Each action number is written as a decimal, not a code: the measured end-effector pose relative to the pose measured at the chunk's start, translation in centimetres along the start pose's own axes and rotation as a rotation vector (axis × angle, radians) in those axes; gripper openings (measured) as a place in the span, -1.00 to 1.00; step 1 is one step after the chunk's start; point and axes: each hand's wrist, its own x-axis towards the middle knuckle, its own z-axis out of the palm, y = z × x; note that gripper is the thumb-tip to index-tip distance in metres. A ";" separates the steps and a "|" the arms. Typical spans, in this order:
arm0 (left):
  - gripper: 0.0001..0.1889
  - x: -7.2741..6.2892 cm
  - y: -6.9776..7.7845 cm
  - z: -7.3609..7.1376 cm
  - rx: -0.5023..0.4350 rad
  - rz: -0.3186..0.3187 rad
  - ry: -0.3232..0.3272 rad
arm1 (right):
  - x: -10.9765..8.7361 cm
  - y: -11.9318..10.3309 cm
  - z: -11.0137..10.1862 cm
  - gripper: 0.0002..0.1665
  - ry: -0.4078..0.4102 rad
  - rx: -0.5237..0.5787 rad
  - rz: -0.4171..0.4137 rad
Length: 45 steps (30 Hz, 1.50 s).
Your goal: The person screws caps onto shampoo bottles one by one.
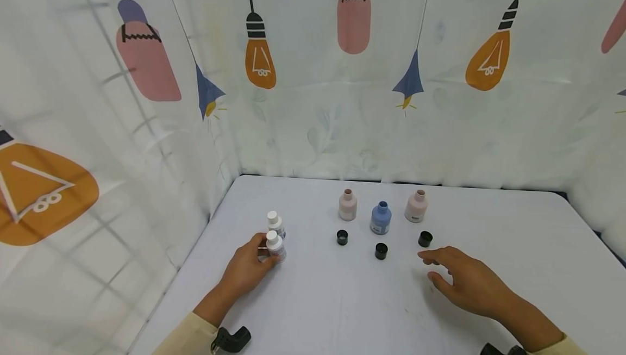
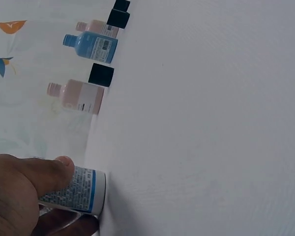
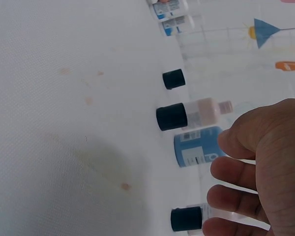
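Observation:
My left hand [image 1: 248, 267] grips a small white-capped bottle [image 1: 276, 247] at the left of the table, its thumb across the printed label in the left wrist view. Right behind it stands a second white-capped bottle [image 1: 275, 221]. My right hand [image 1: 471, 283] hovers over the right side with fingers loosely bent and nothing in them. Just beyond its fingertips lies a black cap [image 1: 425, 238]. Two more caps, one at the left [image 1: 342, 237] and one in the middle [image 1: 381, 251], lie in front of the uncapped bottles.
Three uncapped bottles stand farther back: a pale pink one [image 1: 348, 206], a blue one [image 1: 380, 218] and another pink one [image 1: 416, 206]. A white cloth covers the table [image 1: 337, 300]. Behind and to the left hangs a curtain [image 1: 313, 126] printed with lamps.

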 end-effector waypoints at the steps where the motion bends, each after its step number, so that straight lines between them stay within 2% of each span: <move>1: -0.42 0.0 0.1 0.0 0.008 -0.001 -0.006 | 0.0 0.0 0.0 -0.48 -0.002 0.000 0.001; 8: -0.30 -0.5 1.0 -0.3 0.065 -0.002 0.023 | 0.1 0.0 0.0 -0.49 -0.019 -0.013 -0.004; 13: -0.17 -0.8 1.8 -0.7 0.144 0.010 0.100 | 0.1 0.0 -0.1 -0.49 -0.018 -0.014 0.002; 16: -0.11 -0.8 2.6 -1.0 0.180 0.064 0.185 | 0.2 0.0 -0.1 -0.49 -0.029 -0.007 0.010; 20: -0.13 -0.6 3.6 -1.3 0.181 0.182 0.310 | 0.2 0.2 0.0 -0.49 -0.038 0.001 0.014; 24: -0.19 -0.4 5.1 -1.0 0.128 0.302 0.371 | 0.3 0.4 0.2 -0.48 -0.051 0.001 0.024; 29: -0.23 -0.3 7.0 -0.1 0.103 0.427 0.343 | 0.5 0.3 0.5 -0.48 -0.074 0.019 0.051; 32: -0.25 -0.1 7.9 0.5 0.119 0.473 0.317 | 0.6 0.3 0.7 -0.48 -0.076 0.028 0.057; 40: -0.29 0.5 10.0 2.4 0.131 0.493 0.226 | 1.0 0.1 1.1 -0.50 -0.071 0.043 0.061; 45: -0.34 1.1 10.8 3.7 0.099 0.479 0.117 | 1.2 0.0 1.4 -0.51 -0.071 0.058 0.072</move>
